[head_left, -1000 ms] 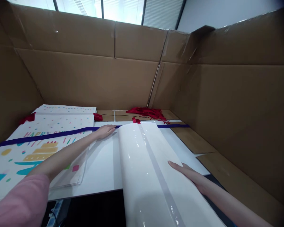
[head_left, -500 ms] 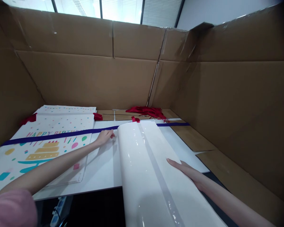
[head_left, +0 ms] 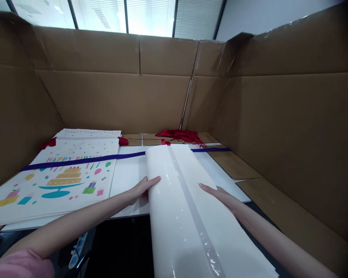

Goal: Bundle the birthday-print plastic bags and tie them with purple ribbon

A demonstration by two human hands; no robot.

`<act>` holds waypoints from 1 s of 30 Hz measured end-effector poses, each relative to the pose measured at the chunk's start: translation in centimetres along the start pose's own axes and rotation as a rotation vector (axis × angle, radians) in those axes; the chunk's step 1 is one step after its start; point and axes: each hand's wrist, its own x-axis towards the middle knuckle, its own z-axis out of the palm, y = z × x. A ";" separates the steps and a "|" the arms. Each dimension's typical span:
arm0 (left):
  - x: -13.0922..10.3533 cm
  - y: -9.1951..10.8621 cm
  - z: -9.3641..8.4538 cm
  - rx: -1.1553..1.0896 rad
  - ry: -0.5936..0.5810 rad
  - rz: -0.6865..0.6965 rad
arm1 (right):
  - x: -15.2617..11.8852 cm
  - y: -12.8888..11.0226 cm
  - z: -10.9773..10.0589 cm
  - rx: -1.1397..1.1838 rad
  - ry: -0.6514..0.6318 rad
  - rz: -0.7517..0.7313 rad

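Note:
A long, folded stack of glossy white sheets (head_left: 174, 216) lies in front of me and hangs over the table edge, a clear strip running down its length. My left hand (head_left: 142, 188) grips its left folded edge, thumb on top and the other fingers mostly hidden. On the right edge, my right hand (head_left: 216, 194) has its thumb on the upper face, while its fingers are largely out of sight beneath. A bit of red ribbon (head_left: 165, 142) shows at the stack's far end. Under the stack, a purple strap (head_left: 127, 156) crosses the table.
To the left lies a pile of printed birthday sheets (head_left: 60, 193), with red ribbon (head_left: 48, 143) at its side. A heap of red ribbons (head_left: 181, 135) sits at the back. Cardboard walls (head_left: 110, 92) enclose the white table (head_left: 127, 170). A power strip (head_left: 78, 249) is below.
My left hand has come nearer from beside the stack's far end and now holds its left edge. My right hand stays on the right edge. The view has shifted slightly.

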 end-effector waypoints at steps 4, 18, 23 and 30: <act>-0.5 0.2 0.9 -0.072 0.051 0.098 | -2.7 -1.8 0.9 -0.004 -0.012 -0.019; 3.3 5.0 -4.1 -0.152 0.194 0.332 | 1.8 -9.1 2.3 0.081 -0.289 -0.294; 6.2 6.9 -7.3 -0.161 0.288 0.340 | 6.6 -13.9 3.9 0.057 -0.293 -0.349; 9.7 7.8 -11.0 -0.163 0.332 0.314 | 9.8 -17.6 6.5 0.039 -0.255 -0.314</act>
